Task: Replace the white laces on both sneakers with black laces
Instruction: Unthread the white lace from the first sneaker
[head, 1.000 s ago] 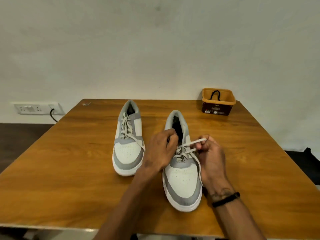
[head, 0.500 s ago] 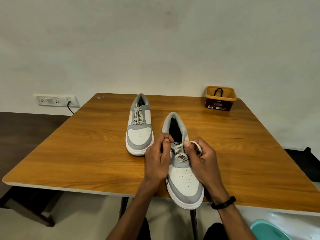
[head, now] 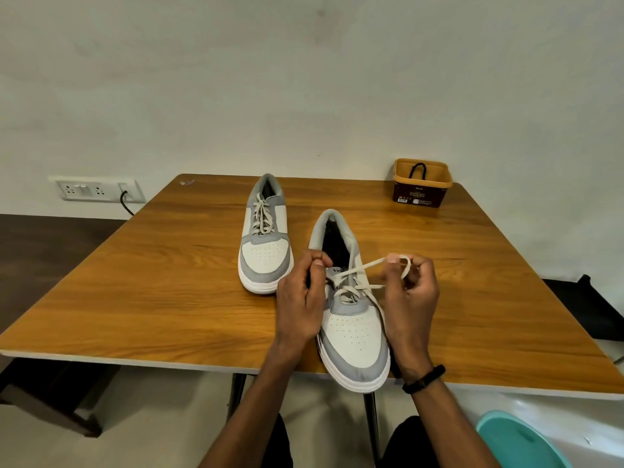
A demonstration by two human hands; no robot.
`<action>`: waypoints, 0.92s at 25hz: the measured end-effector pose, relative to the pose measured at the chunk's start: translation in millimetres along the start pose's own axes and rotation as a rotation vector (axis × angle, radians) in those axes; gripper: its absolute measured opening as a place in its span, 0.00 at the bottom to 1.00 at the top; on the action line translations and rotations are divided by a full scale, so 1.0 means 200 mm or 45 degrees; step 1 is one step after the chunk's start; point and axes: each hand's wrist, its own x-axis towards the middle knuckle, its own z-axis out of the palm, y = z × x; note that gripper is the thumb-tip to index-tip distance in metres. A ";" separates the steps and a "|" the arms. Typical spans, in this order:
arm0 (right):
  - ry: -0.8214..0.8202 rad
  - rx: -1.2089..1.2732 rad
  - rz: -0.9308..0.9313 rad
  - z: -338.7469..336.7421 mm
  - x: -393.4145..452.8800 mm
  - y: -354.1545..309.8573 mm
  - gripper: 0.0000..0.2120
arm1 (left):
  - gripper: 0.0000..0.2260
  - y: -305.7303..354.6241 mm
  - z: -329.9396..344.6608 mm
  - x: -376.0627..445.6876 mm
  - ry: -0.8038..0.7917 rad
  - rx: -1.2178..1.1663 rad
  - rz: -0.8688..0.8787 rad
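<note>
Two white-and-grey sneakers sit on the wooden table [head: 169, 292]. The near sneaker [head: 354, 336] has its toe over the table's front edge. Its white lace [head: 366, 266] is partly pulled out of the upper eyelets. My right hand [head: 410, 295] pinches a loop of that lace, drawn out to the right. My left hand [head: 300, 298] grips the sneaker's left side at the tongue, fingers curled. The far sneaker [head: 265, 244] is fully laced in white. A black lace [head: 417, 169] pokes out of a small brown tub [head: 422, 185] at the back right.
A wall socket [head: 96, 189] with a black cable sits left of the table. A teal plastic object [head: 520, 440] lies on the floor at the lower right. A dark bench [head: 44, 383] stands at the left, below the table.
My right hand has pulled the white lace out to the right, away from the tongue. The view has dropped lower and back, showing the table's front edge and floor.
</note>
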 end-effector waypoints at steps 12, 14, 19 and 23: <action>-0.723 -0.668 -0.724 -0.01 0.04 0.03 0.17 | 0.10 -0.01 0.00 0.01 0.000 0.037 0.004; -0.724 -0.860 -0.755 0.00 0.04 0.02 0.14 | 0.10 -0.02 0.01 0.01 0.006 0.038 0.003; -0.329 -0.322 -0.252 -0.01 -0.04 0.00 0.08 | 0.10 -0.01 0.00 0.00 0.023 0.015 0.004; -0.062 -0.149 0.013 -0.02 -0.01 0.01 0.09 | 0.10 -0.01 0.00 0.00 0.023 0.024 0.026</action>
